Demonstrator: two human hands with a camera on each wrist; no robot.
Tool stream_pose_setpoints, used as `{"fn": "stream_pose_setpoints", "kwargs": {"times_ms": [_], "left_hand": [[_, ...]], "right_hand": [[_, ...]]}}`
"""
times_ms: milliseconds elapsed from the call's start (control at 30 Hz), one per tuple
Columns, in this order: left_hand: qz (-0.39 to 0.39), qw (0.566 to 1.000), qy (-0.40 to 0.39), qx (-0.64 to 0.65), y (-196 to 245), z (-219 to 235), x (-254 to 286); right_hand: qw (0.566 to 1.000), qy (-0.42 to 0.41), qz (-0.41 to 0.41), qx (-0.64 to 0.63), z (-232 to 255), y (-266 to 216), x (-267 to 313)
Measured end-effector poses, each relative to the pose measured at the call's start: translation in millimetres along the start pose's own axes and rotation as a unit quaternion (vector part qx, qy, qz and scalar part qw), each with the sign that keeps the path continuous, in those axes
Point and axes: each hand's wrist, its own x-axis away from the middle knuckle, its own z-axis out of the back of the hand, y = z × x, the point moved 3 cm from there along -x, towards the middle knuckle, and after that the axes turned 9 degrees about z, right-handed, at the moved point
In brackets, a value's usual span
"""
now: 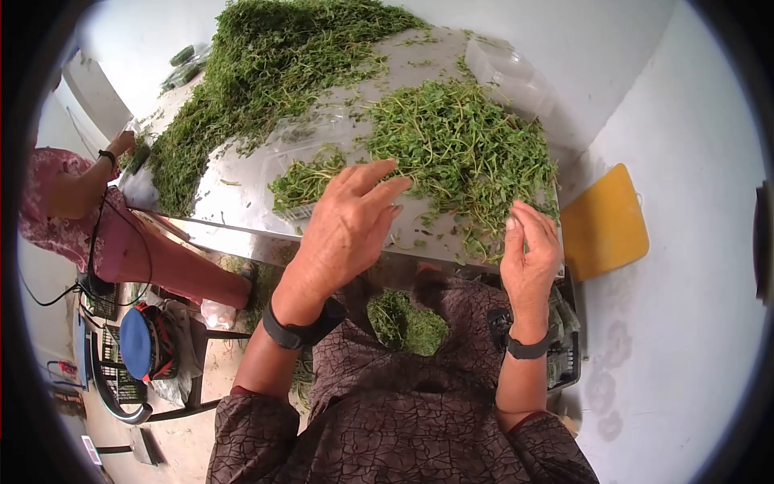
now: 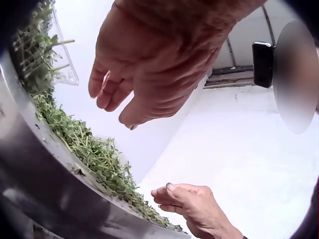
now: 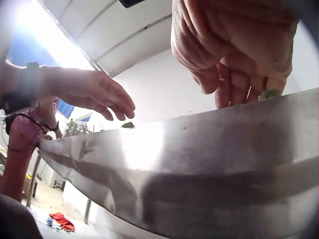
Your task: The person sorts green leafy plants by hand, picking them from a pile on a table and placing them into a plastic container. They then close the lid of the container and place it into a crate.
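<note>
My left hand (image 1: 348,224) hovers over the front of the metal table, between a clear plastic tray of green sprigs (image 1: 305,184) and a pile of leafy stems (image 1: 463,145). Its fingers are loosely bent with nothing visible in them; the left wrist view shows the hand (image 2: 149,64) above the greens. At the pile's right front edge is my right hand (image 1: 530,258), fingers slightly bent and thumb near them. In the right wrist view a small leaf (image 3: 269,94) shows by the right hand's fingertips (image 3: 239,94); whether they touch it I cannot tell.
A larger heap of greens (image 1: 266,73) covers the table's back left. Empty clear trays (image 1: 508,73) stand at the back right, and a yellow board (image 1: 609,226) leans by the wall. Another person's arm (image 1: 85,185) is at the left, near a chair with a blue item (image 1: 139,342).
</note>
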Motion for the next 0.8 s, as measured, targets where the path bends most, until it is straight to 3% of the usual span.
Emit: {"fn": "stream_pose_setpoints", "kwargs": {"times_ms": [333,400,467,733,800], "left_hand": [[-0.016,0.998,-0.041,-0.052,0.2,-53.6,-38.3],[0.033,0.997,-0.05,-0.046,-5.9,-64.5,-42.7],[0.033,0.996,-0.034,-0.069,-9.8,-72.2,-42.1],[0.102,0.993,-0.02,-0.051,-14.6,-66.8,-40.1],[0.089,0.995,0.025,-0.031,-12.4,-57.8,-40.6]], "right_hand": [[0.996,0.022,-0.067,-0.061,-9.5,29.6,11.9],[0.996,0.016,-0.059,-0.062,-9.3,30.5,14.3],[0.994,0.005,-0.07,-0.079,-8.2,28.0,12.3],[0.998,0.008,-0.019,-0.061,-6.5,27.4,13.0],[0.997,0.006,-0.025,-0.069,-6.9,26.7,13.3]]}}
